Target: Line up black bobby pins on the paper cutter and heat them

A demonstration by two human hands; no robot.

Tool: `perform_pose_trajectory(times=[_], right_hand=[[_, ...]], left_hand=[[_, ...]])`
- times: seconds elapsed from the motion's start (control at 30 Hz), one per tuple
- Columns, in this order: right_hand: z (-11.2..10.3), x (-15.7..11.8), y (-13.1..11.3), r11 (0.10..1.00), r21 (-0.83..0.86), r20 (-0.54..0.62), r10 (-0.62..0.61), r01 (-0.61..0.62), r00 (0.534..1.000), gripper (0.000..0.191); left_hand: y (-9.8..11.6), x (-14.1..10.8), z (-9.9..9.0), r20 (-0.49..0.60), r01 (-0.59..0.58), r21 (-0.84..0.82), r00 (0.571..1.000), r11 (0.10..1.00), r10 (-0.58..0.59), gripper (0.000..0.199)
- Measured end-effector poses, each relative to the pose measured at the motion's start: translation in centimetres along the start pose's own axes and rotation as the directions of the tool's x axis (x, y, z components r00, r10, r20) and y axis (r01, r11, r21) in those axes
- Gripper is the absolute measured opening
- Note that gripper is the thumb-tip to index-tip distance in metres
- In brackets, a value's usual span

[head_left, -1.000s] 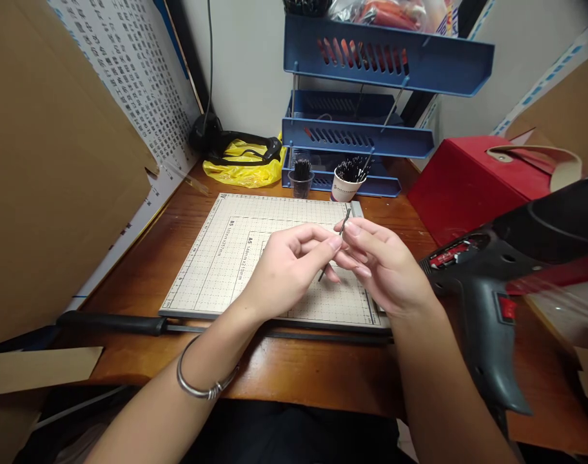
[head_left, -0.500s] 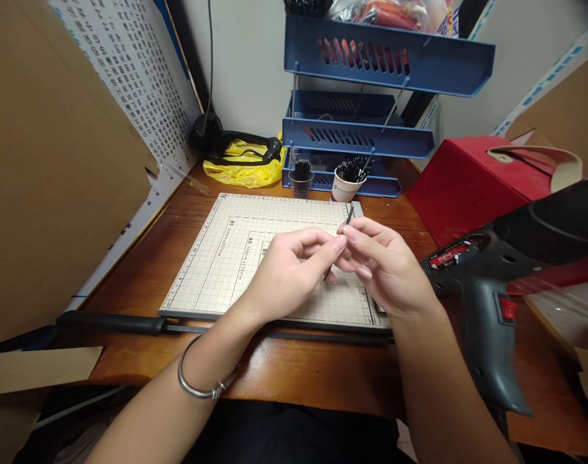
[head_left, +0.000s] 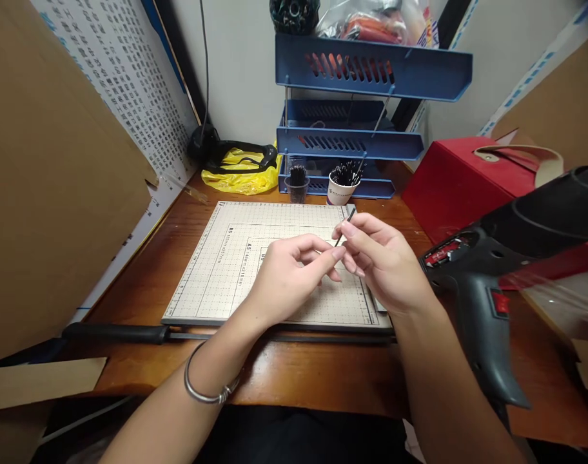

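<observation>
The thin dark rod point(head_left: 345, 227), a short stiff stick, is pinched between both hands just above the beige gridded cutting mat point(head_left: 236, 258) at the middle of the wooden table point(head_left: 144, 283). The left hand point(head_left: 284, 280) has its grip closed on the rod's lower part with thumb and forefinger; the right hand point(head_left: 383, 261) has its grip closed on it just above, fingertips meeting the left's. It looks light, rigid and slim enough to slip or roll, so a fingertip pinch near its middle suits it best. Its long axis is tilted, the free upper end pointing toward one o'clock. At three o'clock lies a dark grey heat gun point(head_left: 487, 283). Farther off, at twelve o'clock, a white paper cup point(head_left: 340, 189) of similar rods stands before a blue stacked tray rack point(head_left: 371, 71).
</observation>
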State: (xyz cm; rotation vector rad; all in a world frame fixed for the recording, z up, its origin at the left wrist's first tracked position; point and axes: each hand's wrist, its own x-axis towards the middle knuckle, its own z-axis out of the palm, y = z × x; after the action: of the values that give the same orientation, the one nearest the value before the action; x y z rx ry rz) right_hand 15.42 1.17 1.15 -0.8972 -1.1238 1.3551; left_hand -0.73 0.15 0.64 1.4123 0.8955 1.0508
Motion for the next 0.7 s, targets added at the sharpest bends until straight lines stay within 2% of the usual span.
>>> perform_pose_trajectory(times=[0.1,0.2,0.27,0.33,0.43,0.53,0.63,0.7], right_hand=[[-0.1,0.7,-0.8,0.993,-0.082,-0.116,-0.093,0.084,0.989,0.038],[-0.6,2.3,-1.7,0.958,-0.215,-0.225,-0.236,0.188,0.945,0.037],[-1.1,3.6,-2.5,0.918,-0.325,-0.239,-0.311,0.226,0.92,0.033],[-1.6,4.7,-3.2,0.885,-0.399,-0.213,-0.345,0.241,0.914,0.029],[-2.1,5.5,-4.1,0.823,-0.493,-0.058,-0.355,0.283,0.933,0.025],[-1.8,4.9,-4.9,0.758,-0.559,0.238,-0.243,0.337,0.94,0.028],[-1.0,3.8,-5.4,0.766,-0.537,0.483,-0.065,0.353,0.873,0.028],[-0.5,3.2,-5.5,0.787,-0.504,0.552,-0.024,0.356,0.834,0.026]], left_hand=[[-0.4,0.0,0.0,-0.014,-0.014,0.077,1.0,0.997,0.015,0.021],[-0.5,0.0,0.0,-0.005,-0.05,0.178,0.999,0.983,0.052,0.024],[-0.6,0.0,0.0,-0.012,-0.076,0.241,0.997,0.968,0.081,0.026],[-0.7,0.1,-0.1,-0.028,-0.096,0.25,0.994,0.963,0.107,0.027],[-0.8,0.4,-0.4,-0.124,-0.133,0.185,0.98,0.974,0.157,0.026],[-0.6,0.6,-0.8,-0.296,-0.189,0.167,0.927,0.968,0.232,0.029],[-0.3,0.5,-1.0,-0.379,-0.281,0.204,0.861,0.938,0.341,0.03],[-0.1,0.2,-1.0,-0.372,-0.369,0.24,0.819,0.898,0.436,0.02]])
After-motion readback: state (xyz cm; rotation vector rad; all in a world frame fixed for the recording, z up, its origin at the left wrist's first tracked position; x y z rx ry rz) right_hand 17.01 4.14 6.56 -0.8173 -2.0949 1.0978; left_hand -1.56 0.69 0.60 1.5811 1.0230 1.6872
